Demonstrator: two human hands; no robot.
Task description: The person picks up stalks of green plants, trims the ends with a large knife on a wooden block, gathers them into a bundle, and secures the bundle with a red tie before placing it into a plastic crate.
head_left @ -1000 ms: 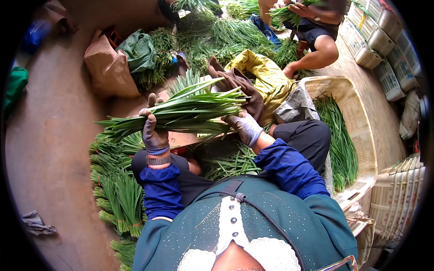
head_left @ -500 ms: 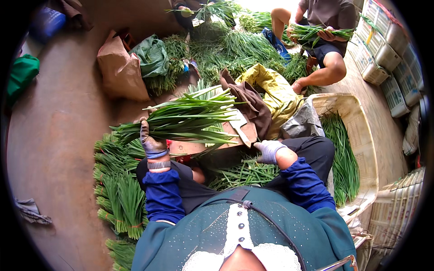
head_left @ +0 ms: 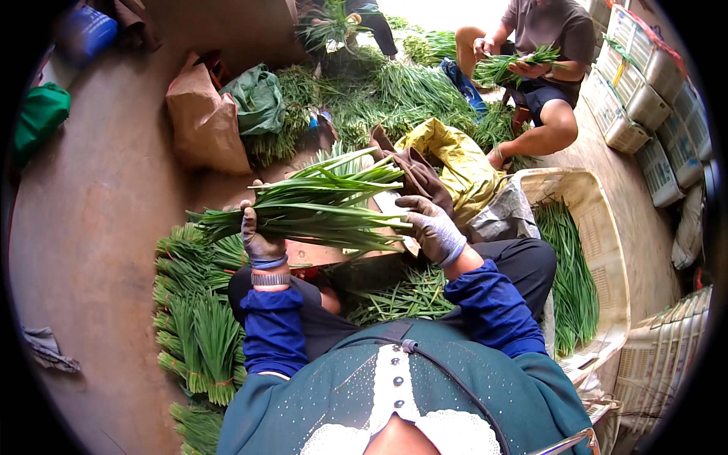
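My left hand (head_left: 263,236), in a worn grey glove, is closed round a loose bunch of garlic chives (head_left: 326,201). The long flat green leaves stick out to the right above a low board (head_left: 307,254). My right hand (head_left: 434,227), gloved too, reaches in at the right ends of the bunch with its fingers apart. Whether its fingertips touch the leaves I cannot tell. Partly hidden under the bunch and that hand, a cleaver (head_left: 409,244) lies on the board. Loose chive pieces (head_left: 402,296) lie below, between my legs.
Tied chive bundles (head_left: 201,334) are stacked at my left. A cream plastic crate (head_left: 613,280) with chives stands at my right. Ahead lie a brown cloth (head_left: 417,174), a yellow sack (head_left: 447,152) and a large chive heap (head_left: 402,91). Two people handle chives beyond; crates (head_left: 633,91) line the right.
My right hand has moved up and left from beside my knee to the bunch's right ends. My left hand still holds the bunch. The co-worker at the right has shifted their chives leftward.
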